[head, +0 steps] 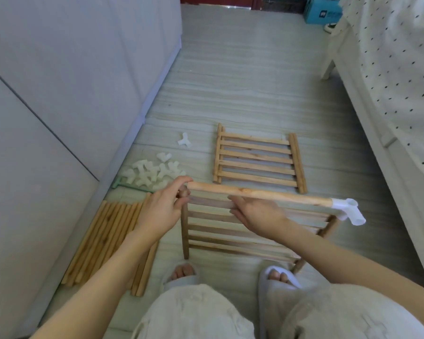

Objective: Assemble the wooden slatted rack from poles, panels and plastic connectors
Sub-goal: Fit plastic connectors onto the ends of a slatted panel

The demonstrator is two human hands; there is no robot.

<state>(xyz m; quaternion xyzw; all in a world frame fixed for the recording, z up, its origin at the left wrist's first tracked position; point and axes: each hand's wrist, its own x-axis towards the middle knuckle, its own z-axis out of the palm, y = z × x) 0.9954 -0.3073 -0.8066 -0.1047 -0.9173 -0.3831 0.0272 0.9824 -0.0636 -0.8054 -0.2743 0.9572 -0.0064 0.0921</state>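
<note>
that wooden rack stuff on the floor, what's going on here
A person is putting together a slatted rack on the floor. Both hands hold a wooden pole: the left hand pinches its bare end, the right hand grips its middle. A white plastic connector is already on the far end. Below lies a slatted panel, with a second panel beyond. Spare connectors and loose poles wait at the left.

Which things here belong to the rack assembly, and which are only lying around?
Job: pole held by left hand and right hand; fitted connector; near panel; far panel; loose connectors; spare poles.
Lying about: blue box; dotted bedcover; green strip.
</note>
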